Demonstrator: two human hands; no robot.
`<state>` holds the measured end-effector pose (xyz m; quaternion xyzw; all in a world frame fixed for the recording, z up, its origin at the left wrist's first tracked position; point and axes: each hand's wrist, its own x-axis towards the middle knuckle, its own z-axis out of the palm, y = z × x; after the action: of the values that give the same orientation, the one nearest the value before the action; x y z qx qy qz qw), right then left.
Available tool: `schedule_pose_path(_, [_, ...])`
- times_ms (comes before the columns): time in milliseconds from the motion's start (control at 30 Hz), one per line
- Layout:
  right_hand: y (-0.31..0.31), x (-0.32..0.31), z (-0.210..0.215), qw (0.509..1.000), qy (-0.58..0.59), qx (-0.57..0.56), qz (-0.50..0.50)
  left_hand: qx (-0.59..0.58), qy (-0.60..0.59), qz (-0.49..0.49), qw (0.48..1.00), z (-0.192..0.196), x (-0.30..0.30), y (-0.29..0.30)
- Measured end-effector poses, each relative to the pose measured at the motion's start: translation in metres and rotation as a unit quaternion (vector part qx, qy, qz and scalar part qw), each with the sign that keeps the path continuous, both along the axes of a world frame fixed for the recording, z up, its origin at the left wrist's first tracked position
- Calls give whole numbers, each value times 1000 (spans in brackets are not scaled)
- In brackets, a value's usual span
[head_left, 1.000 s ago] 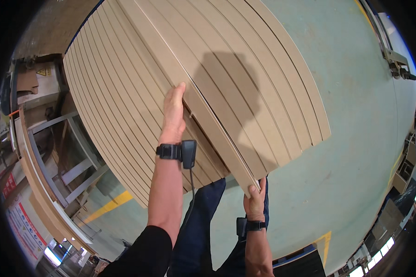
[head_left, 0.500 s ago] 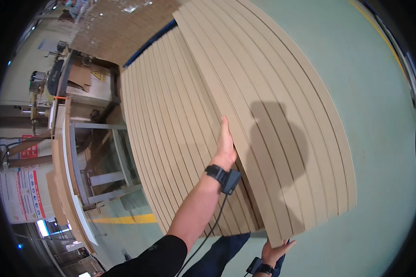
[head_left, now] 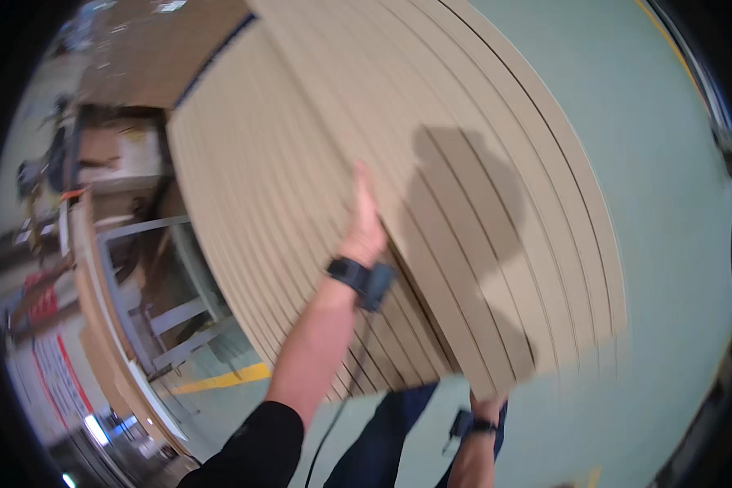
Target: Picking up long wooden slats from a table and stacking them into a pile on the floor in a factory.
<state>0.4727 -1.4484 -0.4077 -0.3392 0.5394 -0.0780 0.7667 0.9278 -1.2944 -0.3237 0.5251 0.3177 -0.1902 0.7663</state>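
Observation:
Long beige boards stand on edge in two groups, side by side. The right group [head_left: 464, 301] sits higher than the left group [head_left: 252, 187], with a dark gap between them at the near end. My left hand [head_left: 366, 224] lies flat along the left side of the right group, fingers stretched out, partly sunk at the step between the groups. At the near end of the right group, my right hand [head_left: 486, 404] touches the lower corner of its leftmost boards. The boards hide its fingers. Black straps with small dark devices circle both wrists.
A grey metal frame [head_left: 150, 313] and a machine table with a pale box [head_left: 126, 154] stand to the left. Green floor [head_left: 659, 268] runs along the right side. My legs [head_left: 386, 439] are close to the boards' near end. Brown sheet material [head_left: 163, 53] lies beyond.
The view has shifted, so the boards and my left hand appear further left and higher. My right hand has moved in against the board ends, and its fingers no longer show.

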Motion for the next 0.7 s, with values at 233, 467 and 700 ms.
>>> schedule_pose_path(233, [-13, 10, 16, 967, -72, 214, -120, 70, -138, -7, 988, -35, -2, 8])
schedule_pose_path(467, [-17, 43, 30, 977, -69, 149, -135, -67, -76, -14, 995, 15, -101, -21])
schedule_pose_path(700, [-88, 49, 54, 988, -123, 23, -86, -43, 44, 3, 998, 10, -187, -70])
